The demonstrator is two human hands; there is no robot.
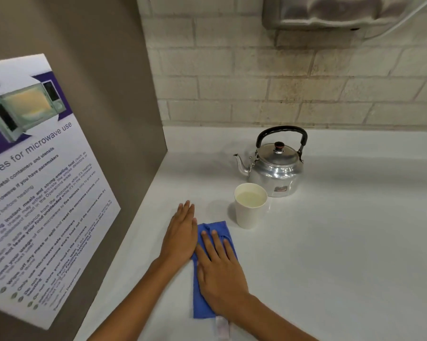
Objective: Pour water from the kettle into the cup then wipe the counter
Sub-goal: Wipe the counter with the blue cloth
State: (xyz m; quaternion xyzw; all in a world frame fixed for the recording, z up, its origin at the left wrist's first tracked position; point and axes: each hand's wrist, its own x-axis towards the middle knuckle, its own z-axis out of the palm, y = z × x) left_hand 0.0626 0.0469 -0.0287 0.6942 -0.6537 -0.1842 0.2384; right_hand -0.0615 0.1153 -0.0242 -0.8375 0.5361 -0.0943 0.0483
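Note:
A silver kettle [274,166] with a black handle stands upright on the white counter [343,242], spout pointing left. Just in front of it is a white paper cup [249,211] holding water. A folded blue cloth [207,274] lies flat on the counter, left of the cup and nearer to me. My right hand [220,269] presses flat on the cloth, fingers spread. My left hand [181,232] rests flat on the bare counter, touching the cloth's left edge, with nothing in it.
A brown side panel [114,94] with a microwave-use poster [35,180] walls off the left. A pale brick wall [281,82] backs the counter, with a metal dispenser [343,11] mounted above the kettle. The counter stretches away to the right.

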